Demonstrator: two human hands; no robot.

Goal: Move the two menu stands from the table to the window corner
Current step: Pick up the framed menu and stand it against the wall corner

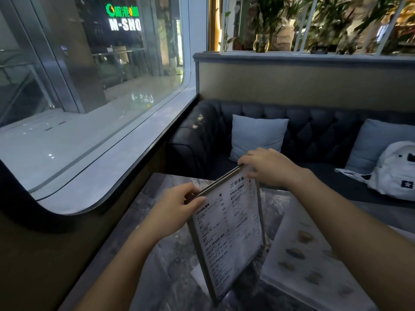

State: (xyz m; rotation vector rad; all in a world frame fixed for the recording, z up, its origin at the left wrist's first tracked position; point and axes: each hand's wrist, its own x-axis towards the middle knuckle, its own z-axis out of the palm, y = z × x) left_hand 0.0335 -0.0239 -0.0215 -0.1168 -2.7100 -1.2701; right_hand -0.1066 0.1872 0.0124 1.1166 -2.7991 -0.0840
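A clear menu stand [231,232] with black print on white stands tilted above the grey marble table [161,265]. My left hand [177,207] grips its top left corner. My right hand [269,167] holds its top right corner. A second menu stand [310,250], with food pictures, lies to the right on the table, partly behind my right forearm. The window ledge [116,162] runs along the left, ending at the corner by the sofa.
A dark tufted sofa [303,131] stands beyond the table with two pale blue cushions [258,135] and a white backpack [395,173] at the right. A large window [89,75] fills the left. Plants sit behind a partition above the sofa.
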